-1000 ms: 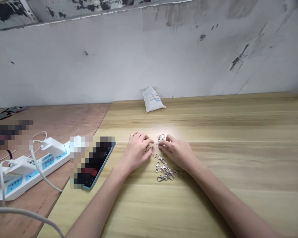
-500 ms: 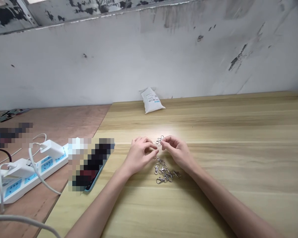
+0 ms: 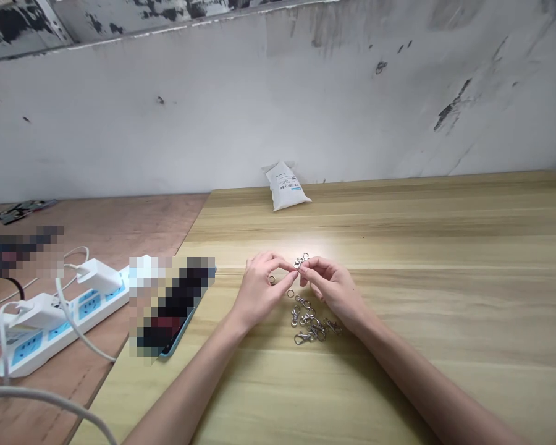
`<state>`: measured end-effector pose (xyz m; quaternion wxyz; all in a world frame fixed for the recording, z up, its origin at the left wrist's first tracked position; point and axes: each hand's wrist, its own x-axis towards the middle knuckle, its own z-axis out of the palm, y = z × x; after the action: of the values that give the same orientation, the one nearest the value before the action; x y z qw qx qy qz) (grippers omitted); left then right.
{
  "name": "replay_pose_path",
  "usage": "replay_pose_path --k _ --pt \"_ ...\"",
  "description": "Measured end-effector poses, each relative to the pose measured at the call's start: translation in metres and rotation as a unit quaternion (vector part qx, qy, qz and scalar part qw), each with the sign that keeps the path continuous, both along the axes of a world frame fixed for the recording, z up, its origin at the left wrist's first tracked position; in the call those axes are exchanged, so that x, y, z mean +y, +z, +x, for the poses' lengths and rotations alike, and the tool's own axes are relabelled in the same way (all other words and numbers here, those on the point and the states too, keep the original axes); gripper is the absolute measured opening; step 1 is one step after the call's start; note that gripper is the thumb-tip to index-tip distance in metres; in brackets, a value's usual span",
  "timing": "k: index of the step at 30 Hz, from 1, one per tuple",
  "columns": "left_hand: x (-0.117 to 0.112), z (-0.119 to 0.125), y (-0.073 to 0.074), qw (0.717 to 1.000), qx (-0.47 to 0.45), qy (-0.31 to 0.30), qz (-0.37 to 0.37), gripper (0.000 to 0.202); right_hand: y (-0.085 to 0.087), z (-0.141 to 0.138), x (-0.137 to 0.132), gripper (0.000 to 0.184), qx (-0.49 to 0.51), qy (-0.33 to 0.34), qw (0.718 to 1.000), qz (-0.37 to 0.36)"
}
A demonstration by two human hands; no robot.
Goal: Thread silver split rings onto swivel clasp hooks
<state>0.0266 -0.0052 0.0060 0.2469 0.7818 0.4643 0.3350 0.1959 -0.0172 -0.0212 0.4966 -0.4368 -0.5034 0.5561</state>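
My left hand (image 3: 265, 285) and my right hand (image 3: 332, 283) meet at the fingertips above the table. Each pinches with thumb and forefinger; the small piece between them is mostly hidden. Just beyond the fingertips are silver lobster clasps (image 3: 301, 259); whether they are held or lie on the wood I cannot tell. One split ring (image 3: 272, 280) shows under the left fingers, and another ring (image 3: 290, 293) lies below the thumb. Nearer to me, between my forearms, several silver swivel lobster clasps (image 3: 317, 329) lie in a loose heap.
A phone (image 3: 185, 324), partly pixelated, lies left of my left forearm. Further left, a white power strip (image 3: 81, 312) with plugged-in chargers and cables rests on a reddish board (image 3: 167, 213). A white plastic packet (image 3: 288, 188) stands at the back by the wall.
My left hand's fingers have closed and moved right to meet the right fingertips. Two rings by the left hand now show more clearly. The view has shifted slightly.
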Motion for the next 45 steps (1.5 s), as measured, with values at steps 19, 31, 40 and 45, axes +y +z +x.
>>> replay_pose_path --k 19,31,40,45 --pt "0.002 -0.006 0.007 0.999 0.037 -0.003 0.035 0.008 0.001 0.013 0.0 0.008 -0.16 -0.055 0.972 0.164" --pt "0.003 -0.007 -0.003 0.989 0.117 -0.069 0.051 0.008 0.0 0.009 -0.006 0.023 -0.293 -0.02 0.891 0.347" --pt "0.004 -0.009 0.002 0.987 0.102 -0.029 0.122 0.007 0.004 0.009 -0.005 0.019 -0.243 -0.017 0.956 0.161" --pt "0.002 -0.006 0.0 0.968 0.131 -0.016 0.213 0.011 0.011 0.002 -0.007 0.039 -0.109 0.065 0.99 0.058"
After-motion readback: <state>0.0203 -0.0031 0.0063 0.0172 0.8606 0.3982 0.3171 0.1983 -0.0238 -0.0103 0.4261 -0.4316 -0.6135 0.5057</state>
